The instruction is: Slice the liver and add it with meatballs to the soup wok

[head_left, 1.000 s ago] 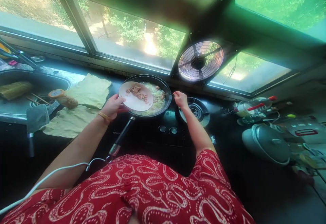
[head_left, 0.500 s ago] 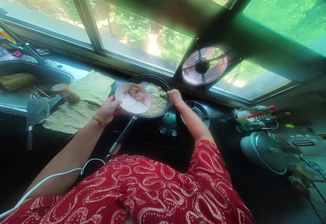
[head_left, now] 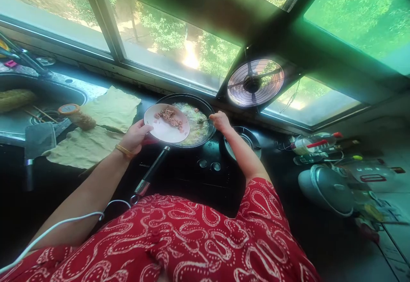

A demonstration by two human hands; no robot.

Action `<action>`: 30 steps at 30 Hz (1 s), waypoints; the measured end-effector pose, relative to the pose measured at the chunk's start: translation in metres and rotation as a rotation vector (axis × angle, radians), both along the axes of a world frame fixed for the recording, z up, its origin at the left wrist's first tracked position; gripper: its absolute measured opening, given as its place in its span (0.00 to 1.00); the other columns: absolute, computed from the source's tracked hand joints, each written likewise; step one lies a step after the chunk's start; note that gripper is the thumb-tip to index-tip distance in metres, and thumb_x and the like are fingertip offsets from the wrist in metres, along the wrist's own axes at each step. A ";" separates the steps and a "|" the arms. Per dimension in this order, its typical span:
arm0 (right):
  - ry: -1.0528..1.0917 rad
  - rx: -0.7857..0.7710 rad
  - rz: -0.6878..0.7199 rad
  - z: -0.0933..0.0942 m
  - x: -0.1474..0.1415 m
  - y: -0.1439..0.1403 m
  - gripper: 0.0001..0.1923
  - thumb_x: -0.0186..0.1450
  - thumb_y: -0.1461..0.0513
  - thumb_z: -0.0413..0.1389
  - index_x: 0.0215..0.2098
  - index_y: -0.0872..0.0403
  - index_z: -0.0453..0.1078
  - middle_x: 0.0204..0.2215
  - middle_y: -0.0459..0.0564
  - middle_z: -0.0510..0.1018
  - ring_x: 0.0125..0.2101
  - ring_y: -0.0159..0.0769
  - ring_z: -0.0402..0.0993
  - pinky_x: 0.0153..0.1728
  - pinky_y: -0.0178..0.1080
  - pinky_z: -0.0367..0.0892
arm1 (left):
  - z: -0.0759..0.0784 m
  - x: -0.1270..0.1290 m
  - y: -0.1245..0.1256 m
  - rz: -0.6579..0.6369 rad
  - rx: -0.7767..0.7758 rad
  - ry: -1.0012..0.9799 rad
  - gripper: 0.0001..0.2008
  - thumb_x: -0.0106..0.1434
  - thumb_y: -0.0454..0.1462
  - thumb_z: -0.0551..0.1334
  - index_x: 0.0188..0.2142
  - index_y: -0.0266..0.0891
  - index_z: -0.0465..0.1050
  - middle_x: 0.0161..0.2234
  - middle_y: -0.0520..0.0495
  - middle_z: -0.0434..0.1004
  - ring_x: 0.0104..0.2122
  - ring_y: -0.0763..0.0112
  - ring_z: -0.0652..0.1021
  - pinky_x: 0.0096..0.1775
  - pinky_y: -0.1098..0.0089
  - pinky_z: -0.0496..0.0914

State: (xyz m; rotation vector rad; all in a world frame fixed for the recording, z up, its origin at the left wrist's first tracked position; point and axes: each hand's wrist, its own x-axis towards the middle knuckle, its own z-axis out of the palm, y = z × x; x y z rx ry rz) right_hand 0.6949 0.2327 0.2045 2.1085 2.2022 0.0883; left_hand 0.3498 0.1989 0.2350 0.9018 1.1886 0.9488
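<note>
plate point(head_left: 166, 124) of minced meat point(head_left: 169, 117) sits tilted over the near-left rim of the frying pan point(head_left: 205, 107), held where it was a second ago, the meat still heaped on its far half. far left, a sink point(head_left: 19, 126) holds chopsticks and a scrubber, with a cleaver point(head_left: 37, 139) at its edge, a capped jar point(head_left: 77, 116) lying on yellow cloths point(head_left: 109, 109) spread on the dark bench point(head_left: 64, 179). my left hand point(head_left: 136, 136), a gold bangle on the wrist, is closed on the plate's near edge, thumb on top. the pan's black handle point(head_left: 152, 171) points back toward me over the hob. my right hand point(head_left: 220, 121) is curled shut around a thin metal utensil point(head_left: 203, 120) whose tip now reaches into the pale green food in the pan; half a second ago that hand was closer over the pan. by my reading, little or no meat has left the plate. further right stand a second burner point(head_left: 245, 139), a round window fan point(head_left: 255, 83), bottles and a rice cooker point(head_left: 325, 186).
</note>
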 end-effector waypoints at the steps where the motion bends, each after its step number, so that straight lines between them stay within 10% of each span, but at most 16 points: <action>1: -0.021 -0.023 0.026 0.000 -0.001 0.002 0.19 0.66 0.69 0.48 0.47 0.55 0.78 0.42 0.59 0.82 0.48 0.45 0.72 0.43 0.38 0.62 | -0.001 -0.001 0.000 0.001 0.000 -0.001 0.19 0.47 0.32 0.63 0.41 0.37 0.69 0.31 0.49 0.73 0.22 0.74 0.73 0.23 0.72 0.74; 16: 0.107 -0.258 -0.111 0.033 -0.017 0.011 0.13 0.59 0.70 0.58 0.34 0.52 0.83 0.34 0.48 0.85 0.34 0.35 0.79 0.35 0.30 0.67 | -0.006 -0.013 -0.002 0.011 0.016 -0.002 0.21 0.45 0.34 0.64 0.42 0.36 0.69 0.31 0.48 0.74 0.23 0.73 0.74 0.23 0.72 0.74; 21: 0.263 -0.006 -0.125 0.053 -0.013 -0.006 0.14 0.65 0.67 0.54 0.41 0.53 0.82 0.39 0.51 0.84 0.41 0.38 0.78 0.41 0.34 0.67 | -0.007 -0.010 0.003 -0.034 0.008 -0.012 0.21 0.46 0.34 0.64 0.43 0.36 0.69 0.30 0.50 0.74 0.22 0.74 0.74 0.24 0.71 0.75; 30: 0.371 0.229 0.324 0.060 -0.059 -0.027 0.15 0.71 0.61 0.50 0.44 0.51 0.80 0.33 0.50 0.82 0.34 0.37 0.69 0.41 0.37 0.61 | 0.002 0.016 0.008 -0.117 -0.040 -0.004 0.21 0.45 0.35 0.67 0.40 0.35 0.71 0.30 0.45 0.76 0.26 0.66 0.78 0.26 0.68 0.76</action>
